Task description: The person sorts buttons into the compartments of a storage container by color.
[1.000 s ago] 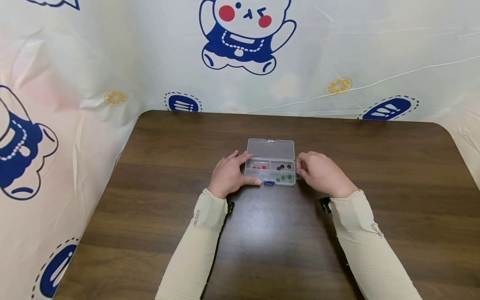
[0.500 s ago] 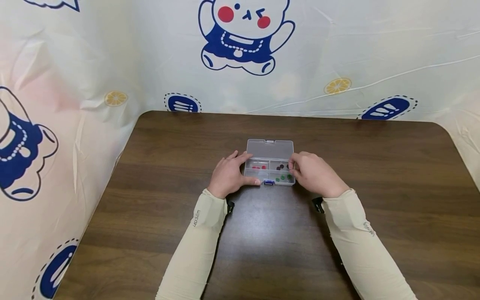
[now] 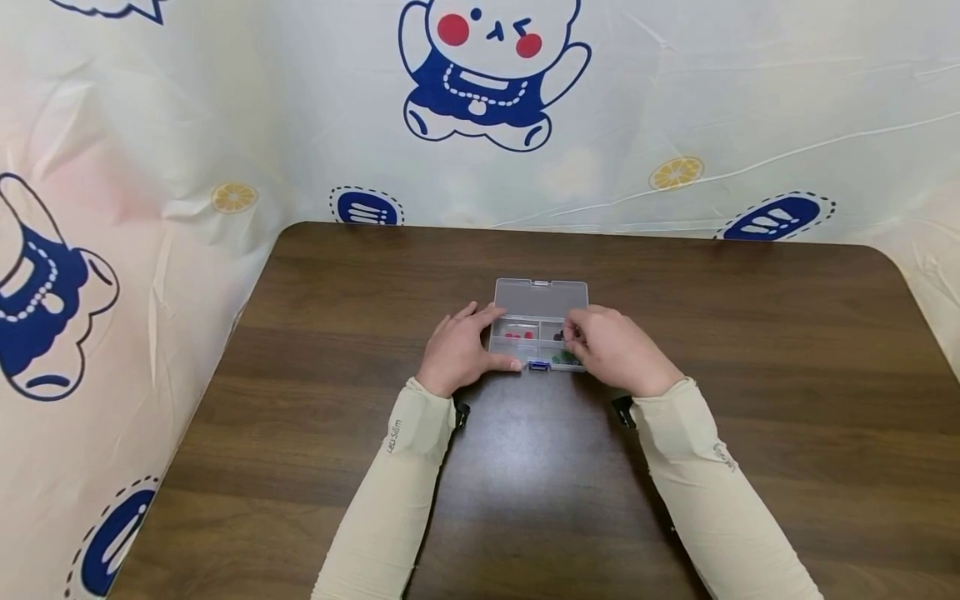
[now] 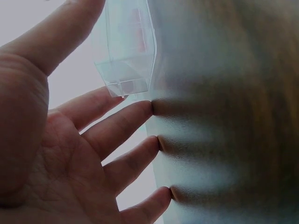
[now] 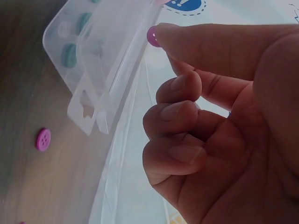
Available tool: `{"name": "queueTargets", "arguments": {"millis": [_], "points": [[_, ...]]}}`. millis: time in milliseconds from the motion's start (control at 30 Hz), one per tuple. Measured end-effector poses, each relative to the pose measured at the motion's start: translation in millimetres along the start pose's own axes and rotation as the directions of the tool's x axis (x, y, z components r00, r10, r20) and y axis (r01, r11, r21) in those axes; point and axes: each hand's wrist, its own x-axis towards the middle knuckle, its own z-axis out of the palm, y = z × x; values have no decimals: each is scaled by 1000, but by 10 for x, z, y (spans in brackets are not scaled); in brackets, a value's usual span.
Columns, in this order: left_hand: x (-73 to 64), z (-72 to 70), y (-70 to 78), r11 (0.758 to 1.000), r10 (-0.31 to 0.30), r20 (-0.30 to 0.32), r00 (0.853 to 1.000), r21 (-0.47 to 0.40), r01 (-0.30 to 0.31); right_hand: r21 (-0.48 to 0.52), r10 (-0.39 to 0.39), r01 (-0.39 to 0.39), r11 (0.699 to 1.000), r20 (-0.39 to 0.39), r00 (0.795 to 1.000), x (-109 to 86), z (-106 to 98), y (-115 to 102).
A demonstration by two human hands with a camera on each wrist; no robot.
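Note:
A clear plastic compartment box point(image 3: 516, 350) stands on the table, its lid point(image 3: 542, 298) folded back. My left hand point(image 3: 457, 350) holds its left end, thumb along the front edge and index finger at the back; in the left wrist view the other fingertips point(image 4: 159, 142) rest on the table. My right hand point(image 3: 618, 352) is over the box's right compartments, pinching a purple button point(image 5: 152, 36) between thumb and index finger, other fingers curled. Red buttons point(image 3: 519, 336) lie in the back left compartment, dark ones point(image 3: 558, 337) back right, green ones point(image 3: 558, 360) front right, partly covered by my hand.
In the right wrist view a loose purple button point(image 5: 43, 139) lies on the table beside the box, with a sliver of another at the bottom edge. A blue latch point(image 3: 538, 365) is on the box's front. A printed curtain point(image 3: 300, 108) hangs behind the brown table point(image 3: 360, 275).
My right hand has moved left, from beside the box's right end to over its right compartments. My left hand and the box have stayed in place.

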Motion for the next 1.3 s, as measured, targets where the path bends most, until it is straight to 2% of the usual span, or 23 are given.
{"name": "queueTargets", "arguments": {"millis": [200,567,1300], "points": [[-4,-3,-2,1000,-1,0,1000,1,1,-9,6,-6,1000,10,1000,35,34,-68],[6,0,-4,1000,6,-6,1000,7,-6,-5,-42,42,999,5,999,91,104,-156],[-9,-17,2,1000,8,-3,1000,-9,-8,26,-85,85,996,0,996,189,197,-260]]}}
